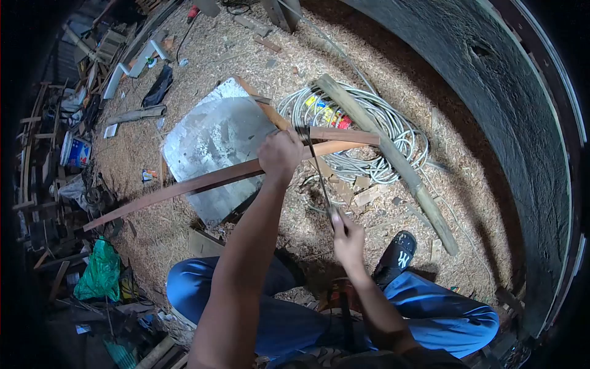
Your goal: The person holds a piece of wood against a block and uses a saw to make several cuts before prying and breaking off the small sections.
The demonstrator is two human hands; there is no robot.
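1. Head view: a long wooden strip (227, 173) is clasped by the closed left hand (281, 152) above a metal sheet (212, 132).
2. Across the strip, a thin-bladed tool (321, 175) is gripped by the closed right hand (349, 244).

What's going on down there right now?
The person's left hand grips a long strip of wood that passes over a silvery sheet. The right hand holds a thin-bladed tool, its blade crossing the wood beside the left hand; whether it's cutting, I can't tell. Coiled cable or hose lies beyond.
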